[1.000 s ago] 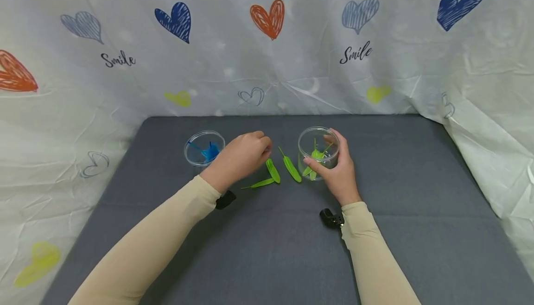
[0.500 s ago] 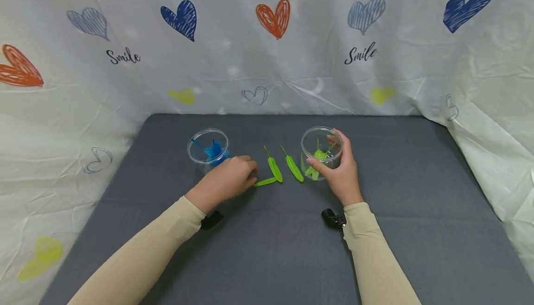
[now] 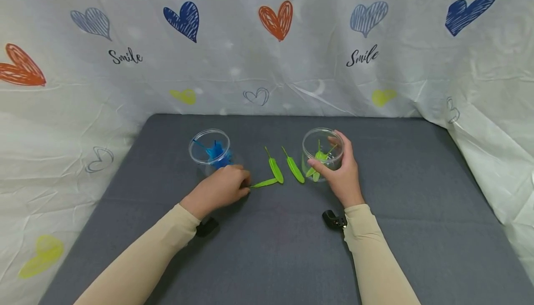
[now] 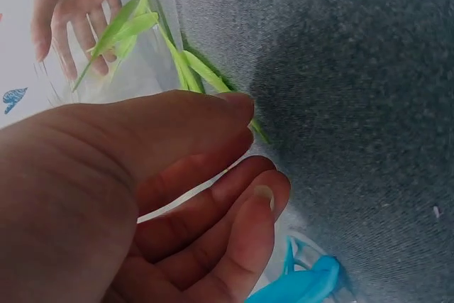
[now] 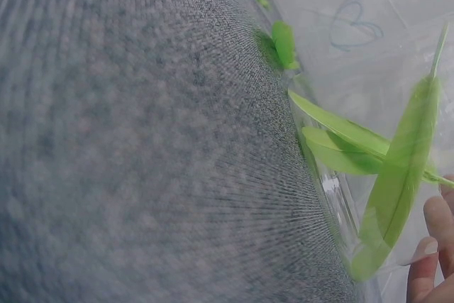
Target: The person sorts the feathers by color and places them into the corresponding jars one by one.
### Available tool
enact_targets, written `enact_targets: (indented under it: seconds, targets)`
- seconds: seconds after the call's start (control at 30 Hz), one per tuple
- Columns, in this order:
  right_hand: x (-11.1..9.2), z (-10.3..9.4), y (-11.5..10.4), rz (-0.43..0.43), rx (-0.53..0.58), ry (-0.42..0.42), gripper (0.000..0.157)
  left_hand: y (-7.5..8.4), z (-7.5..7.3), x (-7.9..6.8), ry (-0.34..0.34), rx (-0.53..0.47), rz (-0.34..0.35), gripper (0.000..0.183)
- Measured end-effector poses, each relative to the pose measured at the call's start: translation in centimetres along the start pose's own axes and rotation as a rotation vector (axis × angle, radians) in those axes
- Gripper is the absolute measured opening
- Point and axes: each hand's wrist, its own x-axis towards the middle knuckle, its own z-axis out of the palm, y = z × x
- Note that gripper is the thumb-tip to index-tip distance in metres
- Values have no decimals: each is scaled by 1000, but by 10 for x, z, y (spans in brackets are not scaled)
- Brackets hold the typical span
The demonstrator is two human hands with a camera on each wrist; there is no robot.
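Note:
My right hand (image 3: 340, 173) grips a clear round cup (image 3: 323, 133) holding several slim green leaves (image 5: 396, 175) with thin stems. Three more green leaves lie on the dark cloth between the hands: one upright leaf (image 3: 295, 169), another beside it (image 3: 276, 170), and a sideways leaf (image 3: 264, 183). The left hand (image 3: 219, 189) is at the stem end of the sideways leaf. In the left wrist view, its thumb (image 4: 213, 122) and curled fingers meet close to that stem; whether they pinch it cannot be told. A second clear cup (image 3: 209, 132) holds blue pieces (image 3: 219, 153) behind the left hand.
A dark grey cloth (image 3: 283, 249) covers the table. A white curtain (image 3: 225, 64) printed with hearts hangs along the back and sides. Black wrist cameras (image 3: 333, 220) sit below each wrist.
My left hand has moved left and toward me, from above the upright leaves to the stem end of the sideways leaf. The right hand keeps its hold on the cup.

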Motion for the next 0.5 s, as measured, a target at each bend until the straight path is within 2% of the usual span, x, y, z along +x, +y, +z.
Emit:
enact_targets:
  seconds: [0.2, 0.5]
  targets:
    - [-1, 0, 0, 0, 1, -1, 98, -3, 4, 0, -13, -26, 5, 4]
    - [0, 0, -1, 2, 1, 3, 98, -5, 8, 1, 12, -38, 33, 9]
